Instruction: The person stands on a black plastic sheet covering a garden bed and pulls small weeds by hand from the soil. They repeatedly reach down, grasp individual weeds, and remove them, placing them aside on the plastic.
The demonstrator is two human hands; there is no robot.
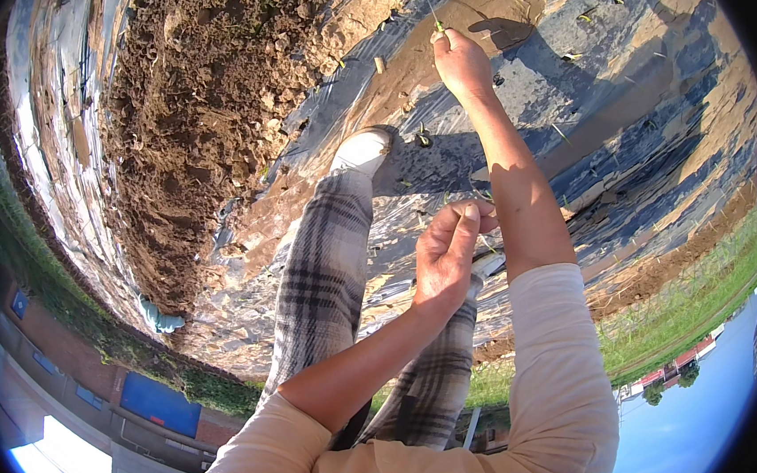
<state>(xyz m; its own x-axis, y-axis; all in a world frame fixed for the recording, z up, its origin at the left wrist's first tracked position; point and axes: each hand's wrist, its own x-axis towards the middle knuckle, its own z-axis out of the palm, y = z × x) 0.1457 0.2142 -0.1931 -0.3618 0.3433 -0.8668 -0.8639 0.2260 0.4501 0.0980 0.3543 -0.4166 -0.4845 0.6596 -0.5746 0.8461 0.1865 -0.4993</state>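
My right hand [463,63] reaches out over the soil-covered plastic mulch film, its fingers closed around a thin green plant stem [439,26]. Nearer my body, my left hand [449,247] is held in front of my knees with thumb and fingertips pinched together; something thin and stalk-like seems to show at the fingertips, too small to name. Small green seedlings [423,138] stand in holes in the dark plastic mulch film [439,161] between and around my hands.
My shoe [364,152] rests on the film beside a seedling. Loose brown soil [188,105] forms a strip at the left. A short stub [380,65] lies near my right hand. A bluish-green bundle [159,317] lies at the soil's lower left end; grass [683,299] borders the plot.
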